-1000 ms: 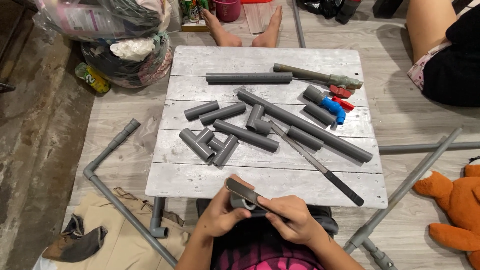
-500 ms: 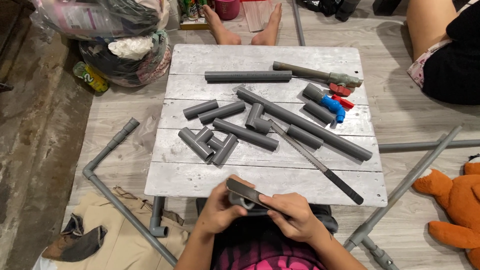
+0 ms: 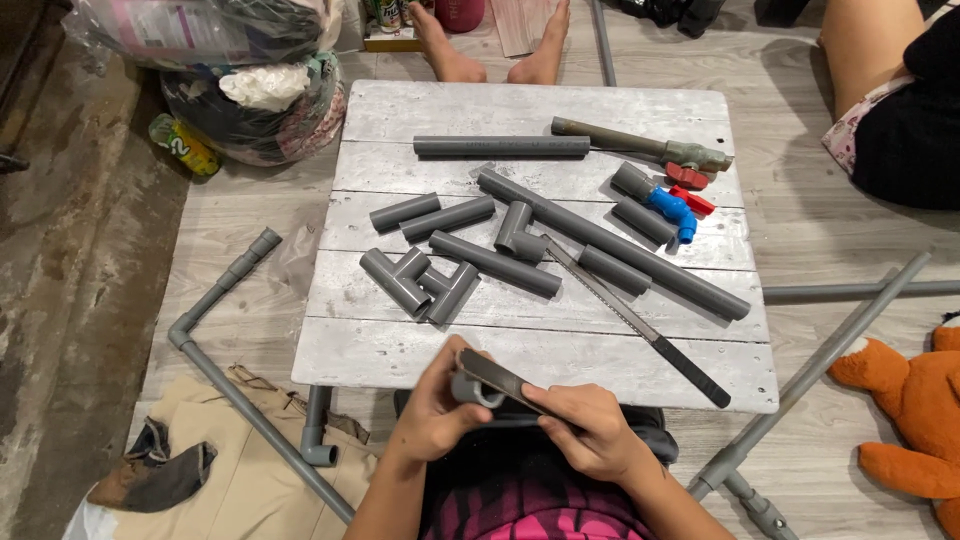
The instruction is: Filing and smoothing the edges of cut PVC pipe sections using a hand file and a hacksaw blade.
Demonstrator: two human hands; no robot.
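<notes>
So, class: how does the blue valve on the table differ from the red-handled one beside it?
The blue valve sits on a short grey plastic pipe; the red-handled valve ends a longer, brownish metal-looking pipe. The blue valve has a blue body, while the red-handled valve's body is dull metal. The blue one lies nearer the person. Both have red handles and rest on the white table.

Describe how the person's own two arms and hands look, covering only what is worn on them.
Both forearms are bare, with no sleeves reaching into view. The left hand and the right hand wear no gloves, and no rings, watch or bracelet show on the fingers or wrists. The upper arms fall outside the picture, so any sleeve higher up cannot be told.
</notes>
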